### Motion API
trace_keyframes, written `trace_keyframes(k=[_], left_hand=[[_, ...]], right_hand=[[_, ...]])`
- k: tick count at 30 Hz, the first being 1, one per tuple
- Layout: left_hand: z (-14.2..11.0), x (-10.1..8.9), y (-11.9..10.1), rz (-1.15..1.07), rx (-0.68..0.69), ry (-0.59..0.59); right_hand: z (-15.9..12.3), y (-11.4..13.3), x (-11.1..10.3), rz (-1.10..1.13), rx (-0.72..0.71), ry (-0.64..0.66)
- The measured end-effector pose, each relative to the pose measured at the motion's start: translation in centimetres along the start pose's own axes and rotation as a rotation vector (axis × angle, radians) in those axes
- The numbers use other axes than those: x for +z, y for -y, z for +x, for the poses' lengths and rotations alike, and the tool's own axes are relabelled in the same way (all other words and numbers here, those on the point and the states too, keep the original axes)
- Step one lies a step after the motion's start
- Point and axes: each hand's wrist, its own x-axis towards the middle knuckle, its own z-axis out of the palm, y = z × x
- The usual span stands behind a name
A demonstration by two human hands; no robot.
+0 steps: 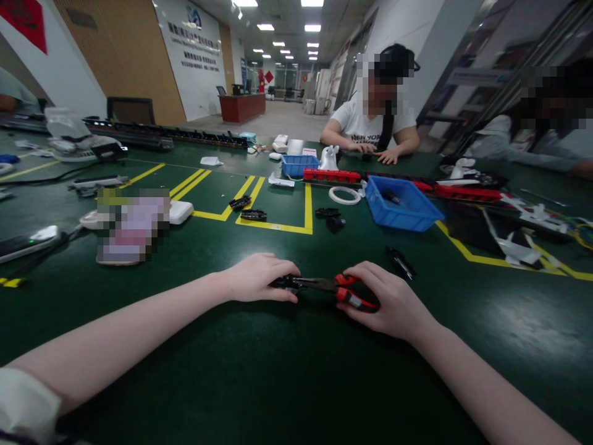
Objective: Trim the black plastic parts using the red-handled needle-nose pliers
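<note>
My right hand (393, 303) is closed around the red-and-black handles of long-nose pliers (356, 296), whose jaws point left. Between the thumb and fingers of my left hand (264, 278) is a small black part (288, 282) with some shiny metal on it. The plier tips meet this part at its right end; whether they grip it I cannot tell. Beyond my right hand lies a similar black piece (401, 262) on the green table (278, 358). More black pieces, such as this one (254, 214), lie farther off by the yellow tape lines.
A blue bin (403, 207) with a dark item inside stands ahead to the right, beside a white tape roll (344, 195). Behind are a smaller blue bin (300, 165) and red strips (332, 175). A phone (134, 228) lies left. A co-worker (375, 123) sits across the table.
</note>
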Motion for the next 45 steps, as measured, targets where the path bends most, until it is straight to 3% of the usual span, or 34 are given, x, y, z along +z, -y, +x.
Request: trace_keyframes(k=[17,24,36,45], left_hand=[[0.0,-0.1,0.0,-0.068,-0.078,-0.017],[0.0,-0.1,-0.2,-0.063,-0.02,-0.008],[0.1,0.1,-0.7,-0.048,-0.006,0.004],[0.4,0.7,-2.8,-0.02,-0.013,0.003]], right_hand=[[0.2,0.3,-0.3,-0.266,-0.03,0.003],[0.6,1.0,-0.4,-0.432,-0.029,-0.011],[0.9,2.6,0.0,-0.342,0.091,0.014],[1.1,2.2,0.8,-0.328,0.092,0.075]])
